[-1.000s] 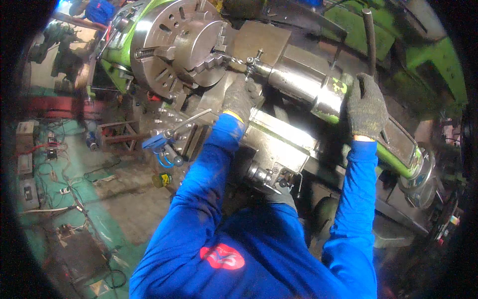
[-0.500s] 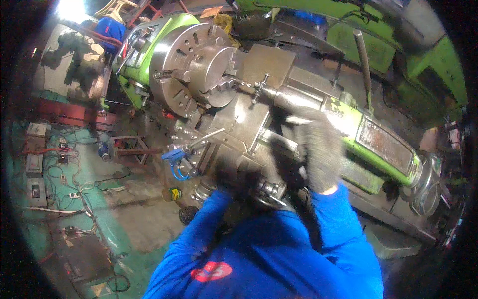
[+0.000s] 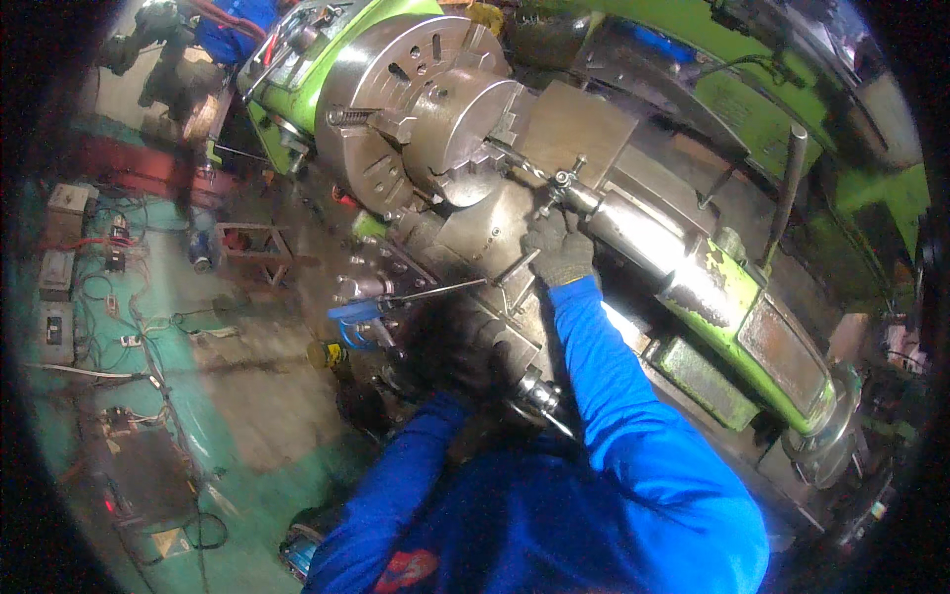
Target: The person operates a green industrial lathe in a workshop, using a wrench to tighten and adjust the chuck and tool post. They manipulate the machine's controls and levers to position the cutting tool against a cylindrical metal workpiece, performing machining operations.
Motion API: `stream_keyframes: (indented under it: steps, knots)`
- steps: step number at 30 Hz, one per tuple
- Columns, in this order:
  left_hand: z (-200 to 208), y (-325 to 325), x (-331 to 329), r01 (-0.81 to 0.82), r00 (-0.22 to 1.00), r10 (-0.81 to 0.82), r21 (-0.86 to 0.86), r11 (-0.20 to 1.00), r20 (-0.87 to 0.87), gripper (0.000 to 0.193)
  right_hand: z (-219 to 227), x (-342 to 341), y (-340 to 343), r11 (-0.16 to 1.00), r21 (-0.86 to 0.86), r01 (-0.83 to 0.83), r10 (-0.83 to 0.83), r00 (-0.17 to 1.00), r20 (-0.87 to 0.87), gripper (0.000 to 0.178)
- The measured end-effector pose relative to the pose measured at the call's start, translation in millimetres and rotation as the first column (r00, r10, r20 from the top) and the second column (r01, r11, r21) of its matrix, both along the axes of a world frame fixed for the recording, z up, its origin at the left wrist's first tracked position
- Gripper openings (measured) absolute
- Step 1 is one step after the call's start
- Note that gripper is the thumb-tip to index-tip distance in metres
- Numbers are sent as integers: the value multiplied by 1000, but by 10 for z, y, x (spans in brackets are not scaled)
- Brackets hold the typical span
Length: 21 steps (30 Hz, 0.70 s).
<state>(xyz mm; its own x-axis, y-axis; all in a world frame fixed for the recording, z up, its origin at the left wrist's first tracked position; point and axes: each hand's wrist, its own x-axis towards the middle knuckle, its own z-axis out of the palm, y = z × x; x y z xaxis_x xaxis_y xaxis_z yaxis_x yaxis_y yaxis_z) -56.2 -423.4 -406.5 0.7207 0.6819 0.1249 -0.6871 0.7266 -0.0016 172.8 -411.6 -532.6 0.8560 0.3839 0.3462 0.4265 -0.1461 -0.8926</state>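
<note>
My right hand (image 3: 560, 253), in a grey glove, is just below the drill chuck (image 3: 568, 192) on the tailstock quill (image 3: 633, 233). Its fingers look curled near the lower end of a chuck key set across the drill chuck; what they grip, if anything, is hidden. A twist drill bit (image 3: 526, 166) points from the drill chuck toward the lathe chuck (image 3: 465, 129), its tip close to the jaws. Over the carriage, beside a handle hub (image 3: 539, 389), my left hand (image 3: 463, 346) wears a dark glove; shadow and blur hide its fingers.
A large slotted faceplate (image 3: 361, 109) stands behind the lathe chuck. The green tailstock (image 3: 727, 292) runs right to a handwheel (image 3: 821, 445), with an upright lever (image 3: 789, 188) behind. A blue-handled tool (image 3: 356, 311) lies left of the carriage. Cables and boxes (image 3: 67, 213) lie on the floor.
My right hand has moved left from beside the tailstock to just below the drill chuck. My left hand stays over the carriage. The whole view has shifted a little.
</note>
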Motion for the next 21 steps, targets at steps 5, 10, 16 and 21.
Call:
stream_keyframes:
  steps: [5, 10, 16, 21]
  knots:
    - [16, -198, 303, -64, 870, 196, -290, 955, 453, 30, 313, -63, -49, 970, -244, 17, 53, 960, 275, 41]
    - [122, -78, 267, 100, 919, -23, -175, 979, 393, 31, 835, -84, -116, 793, -609, -20, 136, 980, 145, 41]
    - [121, 32, 135, 114, 964, -89, -85, 990, 251, 31, 1028, -14, 50, 746, -659, -92, -55, 978, -199, 40]
    - [113, 54, 75, 119, 973, -104, -59, 991, 207, 31, 1018, 5, 41, 833, -553, 5, -111, 981, -158, 49]
